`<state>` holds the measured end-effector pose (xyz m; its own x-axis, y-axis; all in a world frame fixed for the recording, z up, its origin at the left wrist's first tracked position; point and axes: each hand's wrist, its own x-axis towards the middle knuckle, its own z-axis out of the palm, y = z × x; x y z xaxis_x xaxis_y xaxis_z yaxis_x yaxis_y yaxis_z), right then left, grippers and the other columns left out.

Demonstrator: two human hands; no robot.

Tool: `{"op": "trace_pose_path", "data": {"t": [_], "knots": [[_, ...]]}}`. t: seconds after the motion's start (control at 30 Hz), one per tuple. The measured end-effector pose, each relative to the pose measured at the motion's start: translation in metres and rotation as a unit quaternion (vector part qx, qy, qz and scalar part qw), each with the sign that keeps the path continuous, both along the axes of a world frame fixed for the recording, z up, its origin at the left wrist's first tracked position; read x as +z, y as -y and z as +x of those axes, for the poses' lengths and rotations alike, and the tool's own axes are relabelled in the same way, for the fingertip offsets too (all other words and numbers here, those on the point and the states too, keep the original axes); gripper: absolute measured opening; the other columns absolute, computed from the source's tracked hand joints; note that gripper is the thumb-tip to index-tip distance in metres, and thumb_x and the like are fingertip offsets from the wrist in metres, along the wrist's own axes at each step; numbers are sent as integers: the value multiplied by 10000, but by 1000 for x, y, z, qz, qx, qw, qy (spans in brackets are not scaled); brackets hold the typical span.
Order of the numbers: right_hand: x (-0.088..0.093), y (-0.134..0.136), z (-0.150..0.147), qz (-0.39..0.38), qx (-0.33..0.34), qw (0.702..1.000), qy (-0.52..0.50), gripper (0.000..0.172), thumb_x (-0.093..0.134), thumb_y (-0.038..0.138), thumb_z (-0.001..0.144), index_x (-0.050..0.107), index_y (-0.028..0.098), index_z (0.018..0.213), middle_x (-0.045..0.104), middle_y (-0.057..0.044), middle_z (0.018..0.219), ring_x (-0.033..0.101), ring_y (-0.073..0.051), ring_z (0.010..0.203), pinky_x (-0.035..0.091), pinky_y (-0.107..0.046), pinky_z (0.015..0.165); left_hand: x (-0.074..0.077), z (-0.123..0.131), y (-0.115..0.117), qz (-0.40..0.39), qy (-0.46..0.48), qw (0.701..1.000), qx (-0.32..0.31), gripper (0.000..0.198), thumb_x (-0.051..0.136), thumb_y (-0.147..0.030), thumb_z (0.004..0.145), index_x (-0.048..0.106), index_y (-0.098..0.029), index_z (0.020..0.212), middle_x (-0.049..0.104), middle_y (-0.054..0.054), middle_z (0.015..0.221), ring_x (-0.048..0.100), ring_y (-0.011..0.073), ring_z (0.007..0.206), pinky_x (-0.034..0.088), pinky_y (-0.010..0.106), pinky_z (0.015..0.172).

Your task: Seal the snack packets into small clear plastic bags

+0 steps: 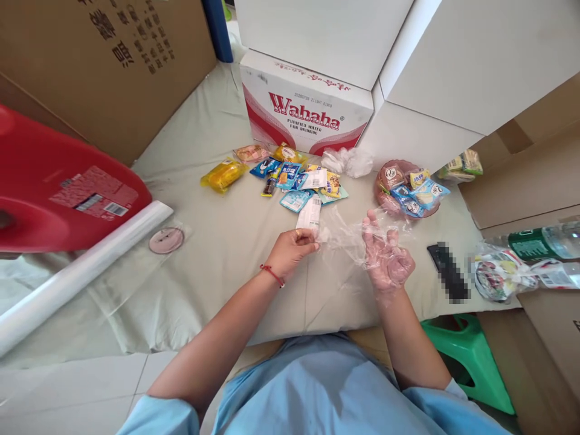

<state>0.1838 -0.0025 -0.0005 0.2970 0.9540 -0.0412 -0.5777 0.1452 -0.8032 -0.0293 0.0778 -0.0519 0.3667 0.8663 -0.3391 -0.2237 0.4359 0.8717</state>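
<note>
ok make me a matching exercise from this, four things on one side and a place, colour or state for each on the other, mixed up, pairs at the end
Things:
1. right hand
2. left hand
3. bowl
4. stool

Descriptions:
A. green, at the lower right of the picture
B. has a red bracelet at its wrist
C. filled with snack packets
D. covered in clear plastic, with fingers showing through

Pairs:
1-D
2-B
3-C
4-A
</note>
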Motion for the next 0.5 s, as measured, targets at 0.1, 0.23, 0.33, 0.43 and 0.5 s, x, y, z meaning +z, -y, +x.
{"op": "trace_pose_path", "data": {"t": [0.1, 0.23, 0.33, 0.43, 0.5], "knots": [[-4, 3, 10, 2, -21, 999, 38, 135, 754, 404, 717, 666, 307, 751, 679, -6, 1418, 497, -285, 1489, 204, -572, 1335, 10, -15, 8, 5, -4, 1000, 22, 387, 957, -365, 545, 704, -156, 751, 779, 105, 1009, 696, 285, 1164, 525, 411, 1060], [-18, 14, 34, -68, 42, 991, 105, 164, 817, 366, 704, 679, 279, 724, 695, -21, 1407, 565, -286, 1426, 315, -562, 1279, 25, -47, 27, -56, -3, 996, 65, 446, 958, -380, 561, 646, -185, 814, 769, 41, 909, 744, 211, 928, 584, 292, 752], [-26, 25, 61, -183, 105, 951, 228, 221, 873, 380, 694, 732, 239, 789, 746, -82, 1300, 631, -296, 1338, 392, -537, 1219, 28, -65, 45, -95, -21, 992, 78, 519, 954, -427, 565, 589, -193, 850, 743, 13, 789, 725, 167, 723, 522, 226, 587], [-21, 30, 89, -226, 38, 908, 350, 299, 862, 447, 712, 741, 209, 845, 767, -108, 1192, 693, -271, 1174, 496, -496, 1110, 25, -78, 64, -100, -57, 989, 93, 542, 941, -448, 574, 571, -193, 877, 727, 2, 749, 699, 150, 630, 466, 203, 506], [-10, 26, 96, -205, -51, 894, 396, 322, 819, 493, 758, 724, 211, 882, 765, -91, 1119, 708, -228, 1025, 569, -447, 993, 22, -83, 76, -104, -83, 985, 108, 543, 934, -449, 579, 569, -193, 889, 718, -6, 738, 697, 151, 615, 464, 204, 496]]}}
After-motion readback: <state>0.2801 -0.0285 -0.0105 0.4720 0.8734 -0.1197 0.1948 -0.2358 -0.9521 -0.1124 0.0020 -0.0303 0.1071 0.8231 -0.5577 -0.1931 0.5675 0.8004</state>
